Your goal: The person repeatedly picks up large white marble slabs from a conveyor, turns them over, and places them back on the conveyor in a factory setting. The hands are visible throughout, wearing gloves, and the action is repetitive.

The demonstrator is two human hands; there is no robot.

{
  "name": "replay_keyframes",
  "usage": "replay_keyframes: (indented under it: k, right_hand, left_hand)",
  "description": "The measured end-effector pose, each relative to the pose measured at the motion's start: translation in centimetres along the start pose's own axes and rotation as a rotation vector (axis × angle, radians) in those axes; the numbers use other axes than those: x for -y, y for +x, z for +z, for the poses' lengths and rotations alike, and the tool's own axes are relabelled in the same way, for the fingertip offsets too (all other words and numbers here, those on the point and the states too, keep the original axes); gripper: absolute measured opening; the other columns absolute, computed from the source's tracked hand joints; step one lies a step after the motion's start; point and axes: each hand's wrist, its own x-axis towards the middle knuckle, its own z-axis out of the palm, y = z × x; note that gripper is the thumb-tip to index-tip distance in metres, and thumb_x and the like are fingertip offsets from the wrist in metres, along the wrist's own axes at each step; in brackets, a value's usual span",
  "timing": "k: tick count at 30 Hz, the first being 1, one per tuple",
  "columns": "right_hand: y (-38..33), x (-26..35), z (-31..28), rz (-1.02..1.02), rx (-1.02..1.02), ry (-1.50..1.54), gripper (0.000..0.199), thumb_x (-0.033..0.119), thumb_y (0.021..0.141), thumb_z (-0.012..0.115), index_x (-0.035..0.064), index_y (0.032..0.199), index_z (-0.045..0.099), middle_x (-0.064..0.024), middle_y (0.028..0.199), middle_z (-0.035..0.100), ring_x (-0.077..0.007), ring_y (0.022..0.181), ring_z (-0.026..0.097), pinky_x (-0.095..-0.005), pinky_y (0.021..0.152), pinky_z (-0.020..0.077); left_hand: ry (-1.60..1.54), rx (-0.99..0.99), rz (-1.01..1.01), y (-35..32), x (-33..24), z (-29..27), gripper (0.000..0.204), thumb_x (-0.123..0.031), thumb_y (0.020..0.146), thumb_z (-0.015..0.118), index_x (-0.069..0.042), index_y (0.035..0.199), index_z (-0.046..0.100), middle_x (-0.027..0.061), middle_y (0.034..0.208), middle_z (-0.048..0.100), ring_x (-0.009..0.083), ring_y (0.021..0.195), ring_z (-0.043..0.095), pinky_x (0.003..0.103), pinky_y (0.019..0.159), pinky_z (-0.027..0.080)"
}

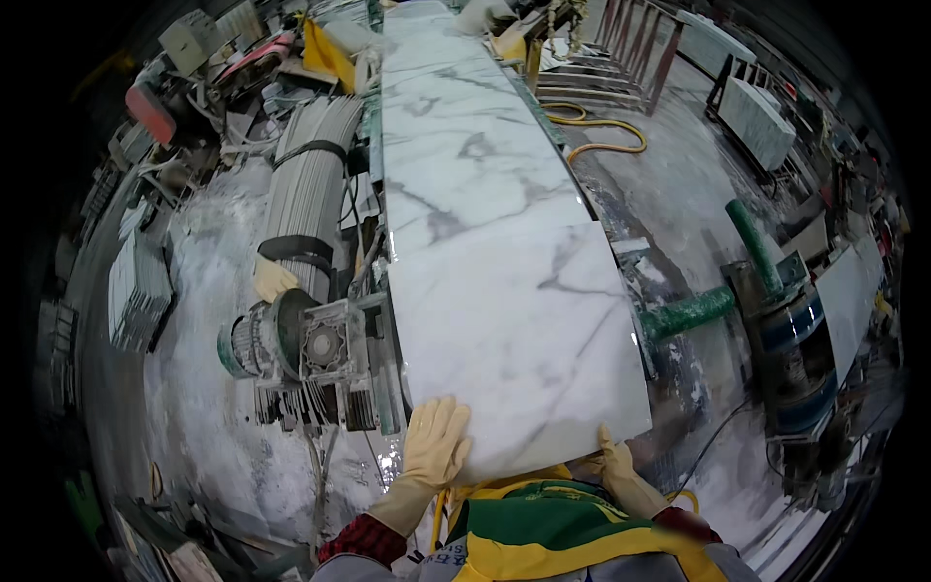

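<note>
Workshop floor [223, 291] is wet and caked with pale stone slurry, cluttered all round; fisheye view bends the edges. The long bench [386, 320], a narrow machine bed, runs from 6 o'clock up to 12 o'clock through mid-frame, so long stone can lie flat and be fed lengthwise.

Far marble slab [465, 126], white with grey veins, fills the bench from centre to 12 o'clock. The near marble slab [514, 330] butts against its end and reaches down to 6 o'clock, near edge overhanging toward the person, likely so it can be gripped from below.

Bundle of grey strips [308, 184] lies at 10 o'clock beside the bench, strapped with black bands to keep it together. A gear motor [291, 344] is bolted to the bench side at 8 o'clock. Green pipe frame [722, 291] and a blue-banded drum [800, 349] stand at 3 o'clock. Yellow hose [601, 136] coils on the floor at 1 o'clock.

Left hand [434, 441], cream glove, lies flat and open on the near slab's lower-left corner, fingers spread on top, steadying it rather than clasping. Right hand [621, 466], same glove, sits at the lower-right edge, mostly under the stone; cannot tell if its grip is closed. Another gloved hand [273, 278] shows at 9 o'clock near the bundle.
</note>
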Motion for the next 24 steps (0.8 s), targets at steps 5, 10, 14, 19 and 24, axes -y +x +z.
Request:
replay_keyframes:
  k: [5, 10, 14, 19, 24]
  right_hand:
    - [5.4, -5.5, -6.0, 0.131, 0.315, 0.15, 0.06, 0.041, 0.106, 0.079, -0.0058, 0.138, 0.062, -0.0215, 0.124, 0.072, -0.0324, 0.081, 0.077, -0.0416, 0.071, 0.0665]
    - [-2.2, 0.7, 2.5, 0.016, -0.022, -0.004, 0.034, 0.027, 0.114, 0.065, 0.0034, 0.138, 0.065, -0.0132, 0.113, 0.073, -0.0279, 0.082, 0.071, -0.0395, 0.066, 0.0579]
    - [-1.1, -2.1, 0.9, -0.013, -0.068, 0.113, 0.043, 0.028, 0.114, 0.067, 0.001, 0.147, 0.06, -0.0179, 0.124, 0.073, -0.0375, 0.103, 0.075, -0.053, 0.084, 0.0627]
    - [-5.2, 2.3, 5.3, 0.225, 0.01, 0.472, 0.055, 0.038, 0.112, 0.071, 0.0044, 0.154, 0.058, -0.0184, 0.143, 0.069, -0.0355, 0.13, 0.07, -0.0518, 0.11, 0.0591]
    - [-5.4, 1.7, 5.2, 0.286, 0.071, 0.485, 0.06, 0.038, 0.108, 0.078, 0.0042, 0.155, 0.06, -0.0149, 0.151, 0.068, -0.031, 0.137, 0.068, -0.0454, 0.113, 0.0592]
  left_hand:
    - [0.006, 0.095, 0.104, 5.3, 5.6, 0.6, 0.063, -0.035, 0.1, 0.073, -0.003, 0.153, 0.059, 0.0293, 0.157, 0.057, 0.053, 0.142, 0.052, 0.062, 0.123, 0.04]
    - [0.158, -0.208, 0.091, 20.0, 13.9, 1.2, 0.059, -0.035, 0.102, 0.07, -0.004, 0.152, 0.062, 0.0291, 0.151, 0.063, 0.0526, 0.137, 0.058, 0.059, 0.119, 0.044]
    - [-0.006, 0.053, -0.087, 28.4, 15.9, 2.2, 0.051, -0.049, 0.109, 0.061, -0.009, 0.138, 0.072, 0.0223, 0.127, 0.077, 0.0455, 0.118, 0.071, 0.056, 0.103, 0.056]
    - [-0.019, 0.168, -0.239, 29.3, 15.1, 2.8, 0.061, -0.061, 0.11, 0.054, -0.008, 0.127, 0.079, 0.0268, 0.121, 0.078, 0.0476, 0.119, 0.072, 0.057, 0.104, 0.056]
    - [0.164, 0.3, -0.243, 30.1, 13.9, -1.0, 0.084, -0.075, 0.103, 0.056, -0.001, 0.135, 0.077, 0.0323, 0.13, 0.076, 0.0494, 0.126, 0.071, 0.053, 0.109, 0.056]
